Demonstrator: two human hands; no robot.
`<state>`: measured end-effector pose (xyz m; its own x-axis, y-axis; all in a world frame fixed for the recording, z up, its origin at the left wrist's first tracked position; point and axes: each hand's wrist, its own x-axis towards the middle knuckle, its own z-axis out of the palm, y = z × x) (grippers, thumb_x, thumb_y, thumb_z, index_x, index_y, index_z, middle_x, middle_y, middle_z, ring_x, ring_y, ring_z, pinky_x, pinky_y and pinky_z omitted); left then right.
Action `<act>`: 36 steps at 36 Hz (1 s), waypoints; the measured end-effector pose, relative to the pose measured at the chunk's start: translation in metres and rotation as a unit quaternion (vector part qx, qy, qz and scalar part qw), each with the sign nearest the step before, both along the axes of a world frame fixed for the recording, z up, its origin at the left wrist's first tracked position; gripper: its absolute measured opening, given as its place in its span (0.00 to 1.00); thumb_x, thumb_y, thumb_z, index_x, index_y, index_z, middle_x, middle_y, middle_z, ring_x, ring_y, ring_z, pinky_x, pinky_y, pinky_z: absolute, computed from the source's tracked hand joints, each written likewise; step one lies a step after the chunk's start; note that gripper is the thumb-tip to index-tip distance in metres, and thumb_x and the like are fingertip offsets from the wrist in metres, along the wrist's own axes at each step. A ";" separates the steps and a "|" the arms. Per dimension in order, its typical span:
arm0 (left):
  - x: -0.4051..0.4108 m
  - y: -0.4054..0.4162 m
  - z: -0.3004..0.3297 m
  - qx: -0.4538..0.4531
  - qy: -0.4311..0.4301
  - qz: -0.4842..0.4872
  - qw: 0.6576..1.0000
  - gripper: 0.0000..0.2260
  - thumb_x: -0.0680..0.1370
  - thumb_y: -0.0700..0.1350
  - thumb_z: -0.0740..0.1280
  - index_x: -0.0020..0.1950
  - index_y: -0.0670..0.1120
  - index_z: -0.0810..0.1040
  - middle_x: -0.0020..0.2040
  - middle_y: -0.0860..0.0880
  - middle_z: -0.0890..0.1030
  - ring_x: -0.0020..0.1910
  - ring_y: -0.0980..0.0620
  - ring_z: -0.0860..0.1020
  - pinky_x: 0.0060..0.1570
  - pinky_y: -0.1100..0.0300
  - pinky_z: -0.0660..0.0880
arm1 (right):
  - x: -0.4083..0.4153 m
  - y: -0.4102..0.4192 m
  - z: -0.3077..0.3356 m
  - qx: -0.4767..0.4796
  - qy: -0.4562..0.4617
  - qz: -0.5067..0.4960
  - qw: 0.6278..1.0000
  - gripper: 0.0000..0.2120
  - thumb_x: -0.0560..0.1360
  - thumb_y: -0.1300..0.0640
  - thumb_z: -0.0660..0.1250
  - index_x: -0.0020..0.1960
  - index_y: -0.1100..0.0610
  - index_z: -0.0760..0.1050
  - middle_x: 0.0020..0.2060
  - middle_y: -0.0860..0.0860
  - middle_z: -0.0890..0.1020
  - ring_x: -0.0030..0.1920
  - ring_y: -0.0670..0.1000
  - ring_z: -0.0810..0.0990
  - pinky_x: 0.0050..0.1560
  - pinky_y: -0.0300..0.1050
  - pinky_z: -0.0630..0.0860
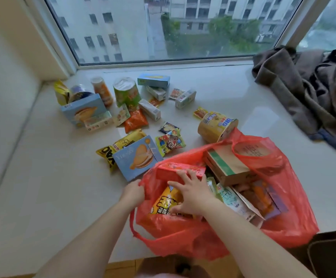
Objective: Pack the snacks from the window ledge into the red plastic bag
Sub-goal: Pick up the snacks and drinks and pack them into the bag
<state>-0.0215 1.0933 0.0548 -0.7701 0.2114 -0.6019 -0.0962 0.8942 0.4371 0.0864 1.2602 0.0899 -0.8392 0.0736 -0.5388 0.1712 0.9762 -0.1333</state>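
From the head view, the red plastic bag sat at the near right of the window ledge, mouth open and already well filled. The left hand gripped the bag's left rim, fingers curled round the plastic. The right hand lay inside the mouth, fingers spread and fairly straight, pressing on a red box and an orange-yellow packet; it seemed to pinch nothing.

The likely trouble was the bag itself: it lay close to the ledge's near edge, so a hard push might slide it off. A brown carton stuck up at the far rim, and its corners could tear the thin plastic. The cup of noodles, tipped against the bag, might roll.

Many snacks lay farther left. Readable writing was scant: "BIG" upside down on the cup's lid, and "YAO" on a yellow packet. The blue box carried script too blurred to read.
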 end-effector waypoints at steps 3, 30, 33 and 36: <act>-0.008 0.004 0.021 0.067 0.033 0.080 0.994 0.12 0.79 0.40 0.54 0.52 0.40 0.76 0.54 0.38 0.79 0.53 0.39 0.75 0.50 0.52 0.70 | -0.005 0.001 -0.006 0.006 -0.011 -0.015 1.000 0.39 0.66 0.30 0.64 0.73 0.38 0.55 0.76 0.48 0.44 0.76 0.59 0.41 0.68 0.71 0.50; -0.038 0.043 0.143 0.087 0.188 0.104 0.973 0.11 0.78 0.44 0.59 0.58 0.45 0.75 0.54 0.44 0.78 0.53 0.43 0.75 0.51 0.55 0.71 | -0.015 0.039 0.007 -0.008 0.100 0.037 0.994 0.19 0.73 0.39 0.60 0.57 0.46 0.79 0.68 0.51 0.70 0.68 0.57 0.65 0.65 0.56 0.62; -0.028 0.047 0.128 0.005 0.141 0.023 0.990 0.15 0.75 0.47 0.61 0.62 0.50 0.72 0.62 0.46 0.74 0.60 0.44 0.73 0.58 0.52 0.72 | -0.012 0.055 0.015 -0.011 0.323 0.017 0.946 0.15 0.70 0.44 0.59 0.41 0.51 0.81 0.43 0.50 0.81 0.46 0.56 0.79 0.46 0.50 0.74; -0.020 0.055 0.123 -0.043 0.147 -0.033 0.988 0.24 0.73 0.51 0.62 0.70 0.55 0.65 0.68 0.48 0.67 0.68 0.46 0.66 0.64 0.48 0.68 | -0.008 0.089 0.027 0.027 0.487 -0.027 0.872 0.07 0.69 0.52 0.65 0.47 0.52 0.74 0.44 0.51 0.79 0.44 0.55 0.77 0.45 0.50 0.70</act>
